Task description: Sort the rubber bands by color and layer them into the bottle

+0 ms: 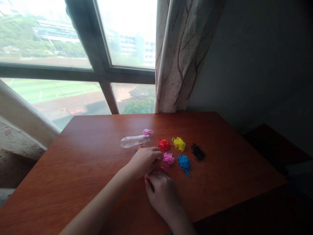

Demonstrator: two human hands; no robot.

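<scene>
My left hand reaches over the table at the left edge of a pile of pink rubber bands. Its fingers are curled downward, and whatever they grip is hidden. Just below it, my right hand is closed, thumb and fingertips drawn together close to the left hand; I cannot make out what is in it. A few pink bands lie loose between the hands and the pile. Behind my left wrist, some mixed-colour bands are partly covered.
Piles of red, yellow, blue and black rubber bands lie to the right on the brown table. A clear plastic bottle lies on its side, with a pink cap by its mouth. Behind stands a window.
</scene>
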